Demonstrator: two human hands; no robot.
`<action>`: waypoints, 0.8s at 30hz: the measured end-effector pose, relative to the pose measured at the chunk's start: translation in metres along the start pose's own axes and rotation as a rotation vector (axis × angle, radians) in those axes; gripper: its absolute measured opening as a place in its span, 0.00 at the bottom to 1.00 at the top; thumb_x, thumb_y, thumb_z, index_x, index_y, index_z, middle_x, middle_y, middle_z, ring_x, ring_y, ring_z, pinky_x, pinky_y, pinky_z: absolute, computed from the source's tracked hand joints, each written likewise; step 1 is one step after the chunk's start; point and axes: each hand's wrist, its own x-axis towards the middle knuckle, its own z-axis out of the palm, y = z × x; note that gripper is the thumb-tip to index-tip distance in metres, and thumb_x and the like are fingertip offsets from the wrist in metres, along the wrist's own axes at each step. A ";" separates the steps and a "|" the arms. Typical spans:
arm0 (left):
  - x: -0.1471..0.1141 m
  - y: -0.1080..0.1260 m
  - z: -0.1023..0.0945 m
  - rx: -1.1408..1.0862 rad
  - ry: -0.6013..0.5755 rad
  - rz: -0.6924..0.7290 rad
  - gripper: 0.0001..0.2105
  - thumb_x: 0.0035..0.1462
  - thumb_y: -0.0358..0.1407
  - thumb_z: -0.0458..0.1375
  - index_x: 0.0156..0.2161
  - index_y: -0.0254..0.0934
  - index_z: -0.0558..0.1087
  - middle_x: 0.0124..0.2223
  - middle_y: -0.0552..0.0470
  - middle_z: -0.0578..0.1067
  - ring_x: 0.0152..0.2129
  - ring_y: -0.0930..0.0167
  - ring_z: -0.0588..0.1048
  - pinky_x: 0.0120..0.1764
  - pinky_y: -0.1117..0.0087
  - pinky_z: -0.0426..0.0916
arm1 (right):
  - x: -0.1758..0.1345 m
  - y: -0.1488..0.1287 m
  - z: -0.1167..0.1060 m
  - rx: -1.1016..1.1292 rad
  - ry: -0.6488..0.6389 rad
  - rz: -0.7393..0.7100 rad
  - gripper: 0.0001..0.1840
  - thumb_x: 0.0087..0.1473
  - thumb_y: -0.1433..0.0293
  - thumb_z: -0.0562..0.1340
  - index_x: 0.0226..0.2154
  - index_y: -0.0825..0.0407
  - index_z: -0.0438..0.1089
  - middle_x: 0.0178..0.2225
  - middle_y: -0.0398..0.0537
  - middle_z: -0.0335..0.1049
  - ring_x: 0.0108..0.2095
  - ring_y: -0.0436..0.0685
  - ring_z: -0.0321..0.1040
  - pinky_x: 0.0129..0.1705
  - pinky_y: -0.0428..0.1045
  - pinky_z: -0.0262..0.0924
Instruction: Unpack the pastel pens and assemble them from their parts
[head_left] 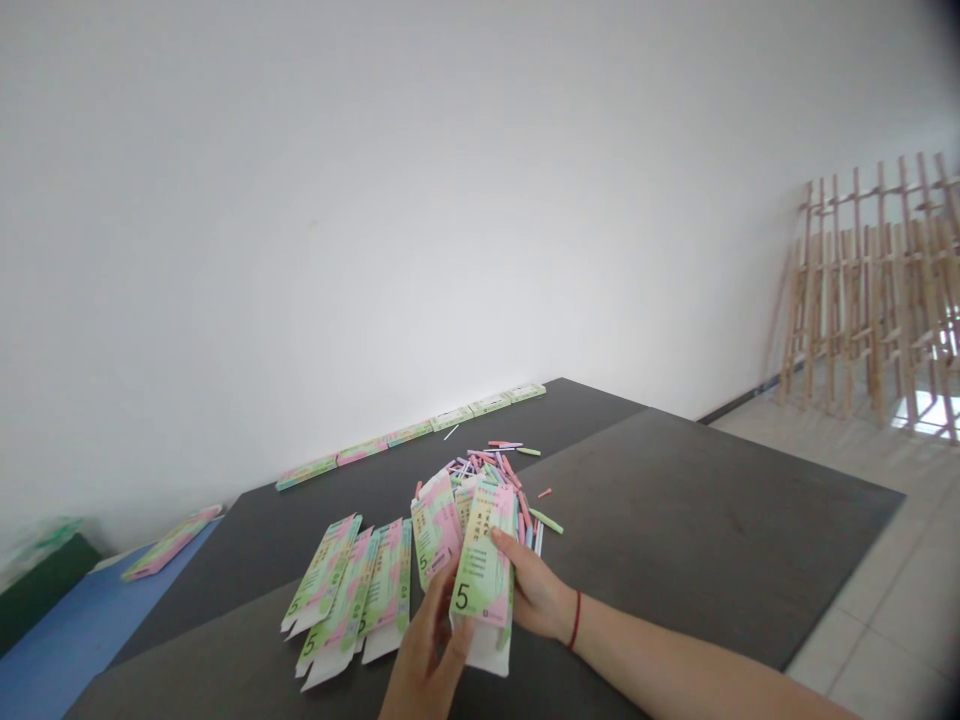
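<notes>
Both hands were on a flat, pale-green and pink printed card carton marked with a large 5, held slantwise above the middle of the black surface. The left hand had its fingers closed around the carton's near left side, thumb by the white end; the right hand, below a thin red cord bracelet, gripped the right edge with its thumb on the printed face. White card hung out at the near end, so that carton seemed unclosed. A second pink and green printed carton showed just beyond the left hand — whether held or merely lying there, I could not tell. The work looked partly done: a row of slim pink, green and white cartons lay end to end along the surface's far edge, reaching nearly to its far right corner, and seemed finished, though their ends were too small to judge. Left over, by the look of it, were the overlapping green and pink cartons with white end flaps out, toward the surface's left edge, and a loose heap of pastel pen-like sticks behind the hands — a few strays lay apart from it. Whether the held carton had anything inside was hidden.
</notes>
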 end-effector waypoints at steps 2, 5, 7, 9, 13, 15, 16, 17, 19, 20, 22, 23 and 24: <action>0.001 0.004 -0.002 0.017 0.056 -0.009 0.23 0.57 0.42 0.53 0.57 0.40 0.62 0.56 0.43 0.68 0.48 0.59 0.70 0.46 0.62 0.67 | 0.002 -0.004 -0.001 0.046 0.001 0.021 0.22 0.47 0.63 0.64 0.43 0.58 0.68 0.37 0.56 0.74 0.42 0.62 0.70 0.50 0.60 0.57; 0.002 0.010 0.001 0.000 0.117 -0.011 0.22 0.56 0.41 0.53 0.55 0.40 0.63 0.54 0.44 0.70 0.47 0.61 0.70 0.46 0.64 0.66 | 0.003 -0.006 -0.003 0.078 -0.020 0.054 0.21 0.47 0.66 0.62 0.44 0.58 0.68 0.38 0.56 0.74 0.42 0.62 0.70 0.51 0.60 0.56; 0.002 0.012 0.005 -0.069 0.107 -0.031 0.22 0.55 0.40 0.52 0.55 0.39 0.63 0.52 0.45 0.71 0.47 0.62 0.70 0.46 0.65 0.66 | 0.003 -0.006 -0.004 0.098 -0.021 0.080 0.21 0.48 0.65 0.61 0.44 0.58 0.68 0.38 0.56 0.74 0.42 0.63 0.70 0.51 0.60 0.55; 0.001 0.012 0.008 -0.126 0.086 -0.103 0.22 0.55 0.41 0.52 0.55 0.39 0.62 0.47 0.46 0.74 0.38 0.65 0.74 0.38 0.68 0.69 | 0.003 -0.007 -0.005 0.126 -0.008 0.104 0.21 0.48 0.64 0.60 0.44 0.59 0.68 0.38 0.56 0.74 0.42 0.63 0.69 0.51 0.60 0.55; 0.003 0.004 0.008 -0.158 0.021 -0.244 0.19 0.53 0.44 0.54 0.49 0.38 0.66 0.30 0.54 0.74 0.16 0.74 0.67 0.18 0.75 0.62 | 0.001 -0.012 -0.006 0.185 -0.001 0.132 0.22 0.48 0.62 0.61 0.43 0.59 0.68 0.36 0.57 0.74 0.42 0.63 0.70 0.50 0.60 0.56; 0.004 -0.002 0.007 -0.167 -0.037 -0.262 0.18 0.53 0.45 0.54 0.45 0.36 0.68 0.24 0.57 0.69 0.13 0.77 0.63 0.16 0.76 0.57 | 0.001 -0.014 -0.006 0.193 0.020 0.109 0.20 0.48 0.64 0.61 0.42 0.59 0.68 0.35 0.55 0.74 0.40 0.61 0.70 0.49 0.59 0.57; 0.005 -0.005 0.007 -0.181 -0.066 -0.264 0.18 0.54 0.46 0.53 0.45 0.36 0.68 0.23 0.58 0.68 0.12 0.77 0.61 0.15 0.76 0.56 | 0.002 -0.015 -0.006 0.192 0.042 0.087 0.19 0.48 0.65 0.61 0.41 0.58 0.68 0.34 0.54 0.74 0.39 0.61 0.70 0.48 0.58 0.58; 0.004 -0.007 0.007 -0.199 -0.088 -0.259 0.19 0.54 0.47 0.52 0.45 0.36 0.68 0.24 0.57 0.69 0.12 0.77 0.61 0.15 0.76 0.55 | 0.002 -0.016 -0.005 0.191 0.068 0.063 0.17 0.48 0.66 0.61 0.41 0.58 0.68 0.34 0.53 0.74 0.38 0.60 0.71 0.47 0.57 0.59; 0.003 -0.008 0.008 -0.206 -0.079 -0.212 0.21 0.55 0.47 0.51 0.49 0.37 0.64 0.30 0.53 0.72 0.14 0.77 0.63 0.16 0.75 0.58 | 0.003 -0.017 -0.003 0.197 0.123 0.019 0.15 0.49 0.64 0.62 0.39 0.56 0.68 0.32 0.51 0.74 0.35 0.58 0.71 0.44 0.56 0.61; 0.001 -0.008 0.010 -0.176 -0.060 -0.178 0.22 0.54 0.46 0.52 0.51 0.37 0.62 0.34 0.51 0.73 0.16 0.75 0.66 0.18 0.74 0.60 | 0.003 -0.016 -0.002 0.208 0.147 -0.001 0.15 0.50 0.63 0.62 0.38 0.56 0.68 0.31 0.49 0.73 0.34 0.57 0.70 0.43 0.55 0.61; -0.002 -0.004 0.013 -0.050 -0.015 -0.108 0.25 0.51 0.43 0.56 0.54 0.39 0.60 0.42 0.47 0.74 0.24 0.69 0.72 0.23 0.71 0.64 | 0.003 -0.016 0.002 0.242 0.175 -0.040 0.15 0.51 0.60 0.62 0.37 0.55 0.68 0.30 0.47 0.73 0.31 0.54 0.70 0.42 0.53 0.62; -0.003 -0.001 0.015 0.025 0.003 -0.077 0.28 0.48 0.41 0.59 0.55 0.40 0.60 0.45 0.45 0.73 0.30 0.65 0.74 0.27 0.68 0.67 | 0.003 -0.015 0.004 0.260 0.178 -0.058 0.16 0.52 0.58 0.61 0.36 0.54 0.68 0.29 0.46 0.72 0.30 0.53 0.69 0.42 0.52 0.62; -0.004 0.003 0.018 0.091 0.008 -0.050 0.31 0.45 0.39 0.61 0.56 0.40 0.60 0.49 0.43 0.72 0.37 0.60 0.74 0.33 0.65 0.69 | 0.003 -0.014 0.006 0.275 0.172 -0.068 0.18 0.52 0.56 0.61 0.36 0.54 0.68 0.28 0.45 0.72 0.29 0.52 0.69 0.41 0.51 0.62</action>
